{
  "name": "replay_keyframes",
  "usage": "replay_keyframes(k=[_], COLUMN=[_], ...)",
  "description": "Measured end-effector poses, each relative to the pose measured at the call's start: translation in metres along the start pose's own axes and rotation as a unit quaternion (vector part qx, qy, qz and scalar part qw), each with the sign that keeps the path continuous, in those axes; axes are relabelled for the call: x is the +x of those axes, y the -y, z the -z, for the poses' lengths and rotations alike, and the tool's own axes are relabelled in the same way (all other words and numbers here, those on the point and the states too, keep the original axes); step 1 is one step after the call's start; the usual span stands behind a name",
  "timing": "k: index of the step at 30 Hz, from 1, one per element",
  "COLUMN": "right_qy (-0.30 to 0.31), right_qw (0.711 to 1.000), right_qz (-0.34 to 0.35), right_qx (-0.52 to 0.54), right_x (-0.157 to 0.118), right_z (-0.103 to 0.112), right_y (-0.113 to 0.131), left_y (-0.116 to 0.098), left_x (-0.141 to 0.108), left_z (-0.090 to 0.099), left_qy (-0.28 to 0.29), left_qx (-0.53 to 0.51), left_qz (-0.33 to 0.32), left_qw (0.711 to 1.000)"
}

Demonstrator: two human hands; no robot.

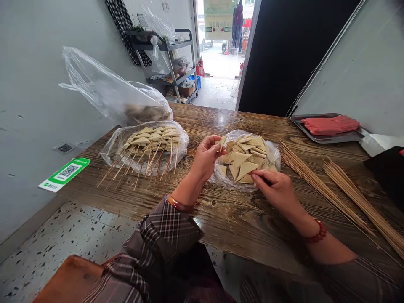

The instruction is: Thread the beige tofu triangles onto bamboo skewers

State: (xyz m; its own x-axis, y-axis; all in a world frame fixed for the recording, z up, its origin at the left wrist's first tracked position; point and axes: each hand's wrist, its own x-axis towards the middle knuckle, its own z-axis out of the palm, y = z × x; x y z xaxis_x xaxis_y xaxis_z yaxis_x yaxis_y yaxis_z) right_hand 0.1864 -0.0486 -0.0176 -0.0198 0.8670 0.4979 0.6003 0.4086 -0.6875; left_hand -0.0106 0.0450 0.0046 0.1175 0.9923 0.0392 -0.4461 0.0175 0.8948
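My left hand is closed on a small pale-yellow triangle that looks like sliced tofu sheet, held over the left side of a pile. Beneath lies the pile of similar triangles on a clear plastic bag. At the pile's near right edge, the fingertips of my right hand pinch the corner of another tofu triangle. Left of my hands, skewered tofu triangles rest in stacked rows on a second plastic bag, their bamboo sticks pointing toward me.
Two bundles of bamboo skewers lie at right. Behind them sits a dark tray with pink-red packs. A large clear bag stands back left, near a green QR card. Beyond the wooden table is a shelf cart.
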Motion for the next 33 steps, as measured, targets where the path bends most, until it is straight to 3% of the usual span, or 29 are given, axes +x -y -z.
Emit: replay_keyframes(k=[4,12,19,33], right_qy=[0.001,0.007,0.019,0.018], right_qw=[1.0,1.0,1.0,0.997], right_qz=[0.002,0.002,0.014,0.064], right_qx=[0.001,0.002,-0.006,-0.026], right_x=[-0.001,-0.002,-0.003,-0.004], right_z=[-0.001,-0.001,0.0,0.001], right_y=[-0.001,0.0,0.0,0.001], left_y=[0.001,-0.005,-0.008,-0.013], left_x=[0.002,0.005,0.004,0.0], left_z=[0.002,0.006,0.005,-0.002], left_qy=[-0.017,-0.001,-0.023,-0.03], left_qx=[0.029,-0.041,-0.096,-0.125], left_qz=[-0.026,0.056,0.103,0.119], left_qw=[0.999,0.998,0.99,0.985])
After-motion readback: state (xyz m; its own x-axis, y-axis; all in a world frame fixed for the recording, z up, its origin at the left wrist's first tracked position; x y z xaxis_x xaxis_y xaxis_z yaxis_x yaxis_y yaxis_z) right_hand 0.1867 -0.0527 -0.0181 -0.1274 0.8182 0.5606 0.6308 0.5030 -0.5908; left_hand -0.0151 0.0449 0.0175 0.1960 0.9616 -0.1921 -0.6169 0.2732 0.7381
